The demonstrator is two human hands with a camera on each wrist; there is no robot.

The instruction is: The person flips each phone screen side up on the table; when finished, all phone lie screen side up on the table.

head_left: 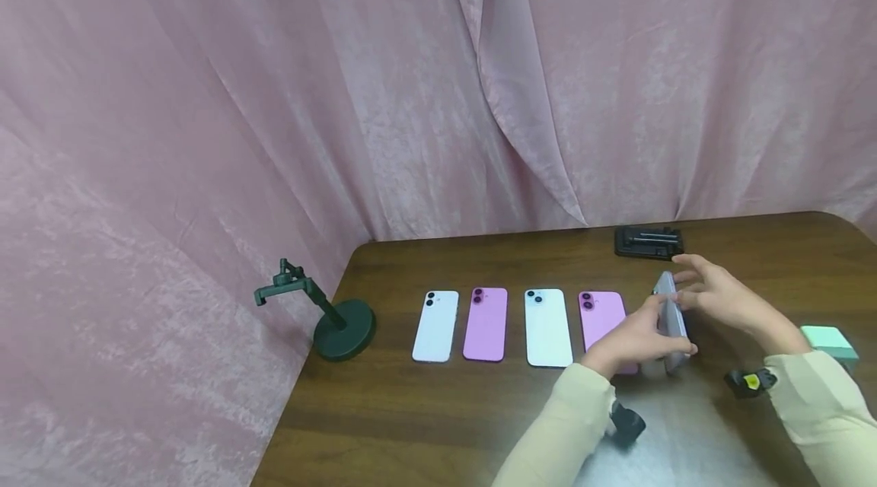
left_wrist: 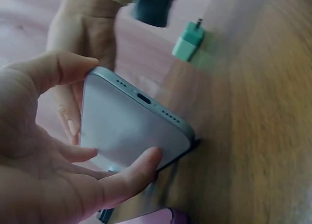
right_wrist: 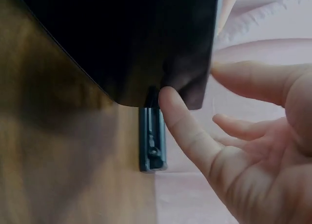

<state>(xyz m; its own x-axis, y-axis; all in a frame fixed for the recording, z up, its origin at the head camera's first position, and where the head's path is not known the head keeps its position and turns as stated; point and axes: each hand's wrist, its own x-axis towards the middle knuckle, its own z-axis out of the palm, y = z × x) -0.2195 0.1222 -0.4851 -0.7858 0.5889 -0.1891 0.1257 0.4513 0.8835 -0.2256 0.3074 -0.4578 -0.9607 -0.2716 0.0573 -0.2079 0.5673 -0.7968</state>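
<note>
A pale silver-blue phone [head_left: 669,317] stands tilted up on its edge at the right end of a row of phones. My left hand [head_left: 633,344] grips it from the left, with the thumb and fingers round its back [left_wrist: 131,129]. Its charging port faces the left wrist camera. My right hand [head_left: 714,294] is beside it on the right with straight fingers. One fingertip [right_wrist: 168,100] touches the edge of the dark screen [right_wrist: 136,39]. On the table [head_left: 438,411], four more phones lie face down: white [head_left: 435,325], purple [head_left: 486,323], pale blue [head_left: 547,326] and pink [head_left: 601,316].
A dark green stand [head_left: 329,313] sits at the table's left corner. A black holder [head_left: 648,242] lies at the back edge, also seen past the phone [right_wrist: 152,139]. A mint green charger [head_left: 830,341] [left_wrist: 188,40] lies at the right. Pink curtains hang behind.
</note>
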